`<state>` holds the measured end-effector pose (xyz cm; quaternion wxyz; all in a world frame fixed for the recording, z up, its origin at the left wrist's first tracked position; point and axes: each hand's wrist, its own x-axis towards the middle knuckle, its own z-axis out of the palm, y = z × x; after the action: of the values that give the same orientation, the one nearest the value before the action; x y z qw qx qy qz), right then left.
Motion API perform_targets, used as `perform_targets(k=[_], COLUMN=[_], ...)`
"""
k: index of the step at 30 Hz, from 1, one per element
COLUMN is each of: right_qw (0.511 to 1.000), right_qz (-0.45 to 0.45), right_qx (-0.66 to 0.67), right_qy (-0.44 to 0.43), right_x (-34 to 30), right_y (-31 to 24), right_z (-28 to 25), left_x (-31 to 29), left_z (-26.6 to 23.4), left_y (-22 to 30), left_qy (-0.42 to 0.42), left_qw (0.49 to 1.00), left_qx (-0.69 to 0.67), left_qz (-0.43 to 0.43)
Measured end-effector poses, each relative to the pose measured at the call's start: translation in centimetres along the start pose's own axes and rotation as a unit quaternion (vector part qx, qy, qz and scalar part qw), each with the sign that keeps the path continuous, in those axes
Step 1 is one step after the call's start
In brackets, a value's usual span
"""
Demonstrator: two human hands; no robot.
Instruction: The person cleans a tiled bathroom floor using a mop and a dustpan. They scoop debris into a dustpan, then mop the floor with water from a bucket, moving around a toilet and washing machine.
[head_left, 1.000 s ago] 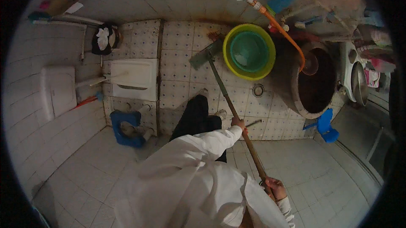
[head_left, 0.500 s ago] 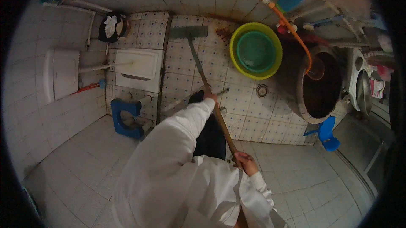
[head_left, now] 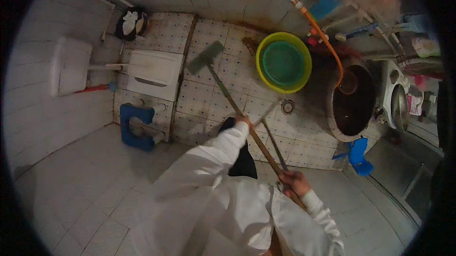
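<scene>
My left hand [head_left: 244, 121] is closed round the wooden handle of a long-handled floor brush [head_left: 261, 144]. Its green rectangular head [head_left: 205, 57] is tilted over the tiles at the far side. Lower down the same handle, my right hand [head_left: 295, 183] is wrapped round it. A second, thinner dark stick [head_left: 274, 145] with a crossbar at its far end, like a floor squeegee, reaches toward my right hand; whether that hand grips it too, I cannot tell.
A green basin [head_left: 283, 63] sits inside a yellow tub [head_left: 308, 69]. Right of them stands a large brown vat [head_left: 331, 125] with an orange hose [head_left: 327, 42]. A round drain [head_left: 288, 107], a white squat toilet [head_left: 154, 87], a blue-padded seat frame [head_left: 127, 130] and a small blue chair [head_left: 359, 157] surround me.
The brush head has turned and shifted slightly left and toward me. Both hands have moved right and nearer, still on the handle. More of the thin dark stick shows.
</scene>
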<state>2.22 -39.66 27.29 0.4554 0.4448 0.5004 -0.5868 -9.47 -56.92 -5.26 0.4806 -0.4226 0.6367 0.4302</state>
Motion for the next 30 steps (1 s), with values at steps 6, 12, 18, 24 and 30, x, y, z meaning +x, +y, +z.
perform_targets(k=[6,12,18,24,30], right_qw=[0.995,0.988,0.98,0.975,0.978], right_qz=[-0.082,-0.013,0.057,0.072,-0.015], right_qx=[0.028,-0.131,-0.116,-0.208,-0.203], right_qy=[-0.045,0.083,0.149,0.027,-0.054], right_x=[5.9,-4.8,-12.3,-5.5,2.0], right_y=[0.1,2.0,-3.1,-7.4,-5.3], right_z=[1.7,-4.7,-9.0,-5.3,-2.3], left_x=[7.6,1.2,-8.2,-4.4,1.1], left_z=[-1.9,14.7,19.7,8.1,-1.3], left_y=[1.5,-6.1,-3.3,-1.9,-1.1], left_qy=[0.025,-0.117,-0.231,-0.057,-0.045], left_qw=[0.997,0.983,0.912,0.901,0.931], left_qx=[-0.065,-0.108,-0.313,-0.427,-0.355], left_qz=[-0.015,-0.096,-0.131,-0.041,-0.07])
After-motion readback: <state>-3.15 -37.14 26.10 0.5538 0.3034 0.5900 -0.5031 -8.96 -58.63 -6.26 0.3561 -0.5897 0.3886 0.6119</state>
